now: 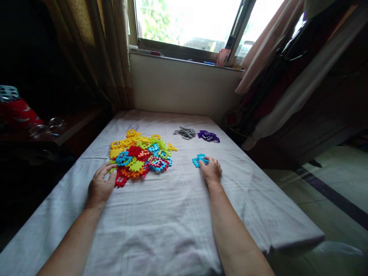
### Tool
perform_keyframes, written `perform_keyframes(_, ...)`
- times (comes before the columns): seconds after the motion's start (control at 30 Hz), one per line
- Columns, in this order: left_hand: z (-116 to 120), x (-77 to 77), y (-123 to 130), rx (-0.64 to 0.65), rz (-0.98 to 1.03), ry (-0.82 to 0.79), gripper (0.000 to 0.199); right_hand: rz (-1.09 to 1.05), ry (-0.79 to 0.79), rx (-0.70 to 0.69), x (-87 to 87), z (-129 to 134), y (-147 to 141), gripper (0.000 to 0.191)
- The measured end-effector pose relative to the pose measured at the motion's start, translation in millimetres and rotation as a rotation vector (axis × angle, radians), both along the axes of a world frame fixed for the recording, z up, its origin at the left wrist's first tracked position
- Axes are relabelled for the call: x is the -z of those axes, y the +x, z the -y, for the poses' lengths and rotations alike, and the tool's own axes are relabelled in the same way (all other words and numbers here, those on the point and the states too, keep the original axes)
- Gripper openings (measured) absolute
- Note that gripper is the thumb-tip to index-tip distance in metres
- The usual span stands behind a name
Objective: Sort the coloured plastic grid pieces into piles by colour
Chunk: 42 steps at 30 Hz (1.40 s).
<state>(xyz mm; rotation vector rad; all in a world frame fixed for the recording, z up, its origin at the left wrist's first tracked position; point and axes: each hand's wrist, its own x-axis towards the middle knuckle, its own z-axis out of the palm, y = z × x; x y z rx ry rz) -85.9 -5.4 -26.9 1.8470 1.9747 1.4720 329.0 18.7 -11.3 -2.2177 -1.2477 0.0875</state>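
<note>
A mixed heap of toothed plastic pieces in yellow, red, blue, green and orange lies on the left half of the cloth-covered table. At the heap's near left edge is my left hand, fingers apart, its fingertips beside the green and red pieces. Right of the heap, my right hand has thumb and fingers closed on a blue piece at the table surface. Beyond it lie a grey pile and a purple pile, side by side.
A window sill with a pink cup runs behind the table. Curtains hang at the left, clothes at the right. A red patterned container stands on a dark side surface.
</note>
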Motion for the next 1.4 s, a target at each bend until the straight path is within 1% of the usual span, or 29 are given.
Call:
perform_keyframes(0.17,1.0,-2.1,1.7,-0.019,0.007,0.009,0.03,0.01,-0.034,0.003,-0.5,3.3,-1.9,0.033)
perform_keyframes(0.27,0.8,-2.9,2.7,-0.033,0.011,0.0,0.031,0.027,0.012,-0.011,-1.8,3.9,-5.6,0.031)
perform_keyframes(0.3,0.7,-3.2,3.0,-0.036,0.011,-0.003,0.031,0.032,0.041,-0.034,-2.2,4.1,-9.0,0.029)
perform_keyframes(0.37,0.8,-3.9,3.1,-0.036,0.008,-0.008,0.032,0.051,0.096,-0.137,-2.7,4.8,-21.3,0.027)
perform_keyframes(0.43,1.2,-4.5,2.8,-0.03,0.004,-0.01,0.033,0.086,0.115,-0.311,-2.9,6.2,-40.8,0.028)
perform_keyframes(0.53,2.1,-4.7,2.4,-0.025,0.0,-0.014,0.032,0.156,0.06,-0.581,-2.7,8.5,-75.0,0.032)
perform_keyframes(0.6,2.4,-4.2,2.5,-0.032,0.003,-0.007,0.031,0.202,0.004,-0.673,-2.0,9.1,-92.2,0.036)
perform_keyframes(0.7,2.2,-3.3,3.4,-0.037,0.015,0.004,0.03,0.235,-0.053,-0.676,-1.0,8.6,-102.5,0.04)
perform_keyframes(0.87,1.1,-2.8,4.1,-0.028,0.02,-0.008,0.03,0.201,-0.066,-0.632,-3.0,9.8,-97.0,0.033)
perform_keyframes(0.97,1.0,-2.6,3.5,-0.03,0.012,-0.018,0.032,0.185,-0.059,-0.64,-5.2,11.4,-95.7,0.029)
perform_keyframes(1.1,1.2,-2.0,2.4,-0.026,-0.001,-0.024,0.032,0.2,-0.085,-0.631,-6.4,10.7,-97.9,0.04)
perform_keyframes(1.17,1.2,-1.7,2.0,-0.026,-0.006,-0.025,0.032,0.202,-0.1,-0.627,-6.5,9.9,-98.3,0.042)
perform_keyframes(1.27,1.0,-1.6,1.7,-0.033,-0.008,-0.024,0.032,0.19,-0.075,-0.659,-6.9,10.1,-96.5,0.034)
perform_keyframes(1.33,0.9,-2.0,1.8,-0.034,-0.008,-0.018,0.031,0.182,-0.05,-0.702,-7.1,10.9,-94.5,0.024)
perform_keyframes(1.4,0.8,-2.6,2.0,-0.032,-0.009,-0.011,0.031,0.176,-0.036,-0.752,-6.9,11.3,-92.9,0.018)
